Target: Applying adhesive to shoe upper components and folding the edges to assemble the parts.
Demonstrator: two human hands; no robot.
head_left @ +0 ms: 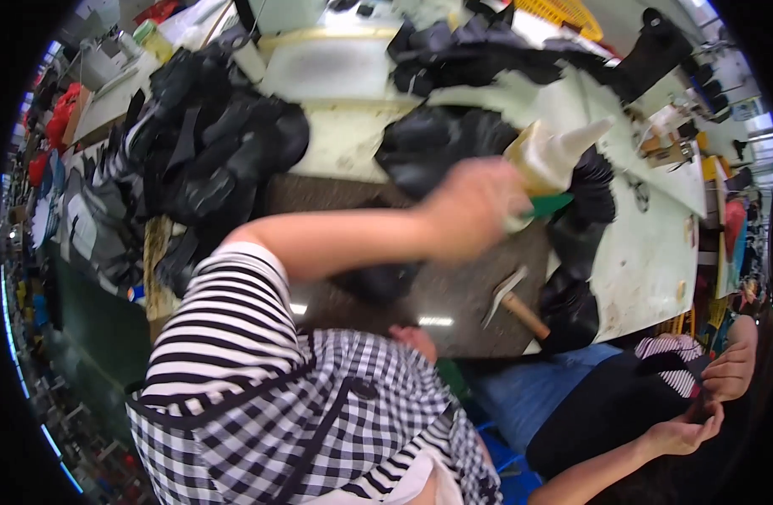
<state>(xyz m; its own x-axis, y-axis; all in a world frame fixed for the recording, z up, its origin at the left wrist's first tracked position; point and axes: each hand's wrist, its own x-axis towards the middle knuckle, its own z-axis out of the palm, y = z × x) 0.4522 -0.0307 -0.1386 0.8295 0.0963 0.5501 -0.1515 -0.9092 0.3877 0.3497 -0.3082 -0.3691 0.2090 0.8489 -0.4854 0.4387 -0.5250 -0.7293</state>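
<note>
My left hand (479, 206), smeared by motion, reaches across to the right over the dark work slab (462, 311). Beside its fingers are a yellowish squeeze bottle (542, 160) with a white pointed nozzle and a green piece (550, 204). Whether the hand grips either one is unclear. Close to my checkered apron, at the slab's near edge, my right hand (416, 341) shows only in part, its fingers mostly hidden. A black piece (378, 282) lies under my left forearm. On the slab's right side rests a hammer (521, 311) with a wooden handle.
Black pieces (226, 126) are heaped at the left; more black pieces (445, 143) lie beyond the slab and along its right edge (569, 311). Scissors (639, 195) rest on the white table (647, 269). At lower right, a co-worker's hands (698, 412) handle something dark.
</note>
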